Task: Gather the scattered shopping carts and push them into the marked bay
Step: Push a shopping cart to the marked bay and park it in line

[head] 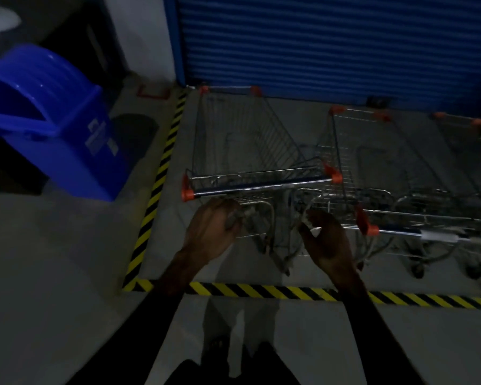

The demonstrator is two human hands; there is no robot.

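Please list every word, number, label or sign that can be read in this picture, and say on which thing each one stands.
Nothing can be read here.
Blue bin: white print on its side, too blurred to read.
Cart handles: no visible text.
Floor tape: yellow and black stripes only, no words.

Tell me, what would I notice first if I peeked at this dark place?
Probably the big blue roller shutter across the back and the bright blue bin on the left. Next, the yellow-and-black striped tape on the floor, boxing in shiny shopping carts; the nearest cart has orange handle caps. The person's left hand and right hand hover just behind it, holding nothing.
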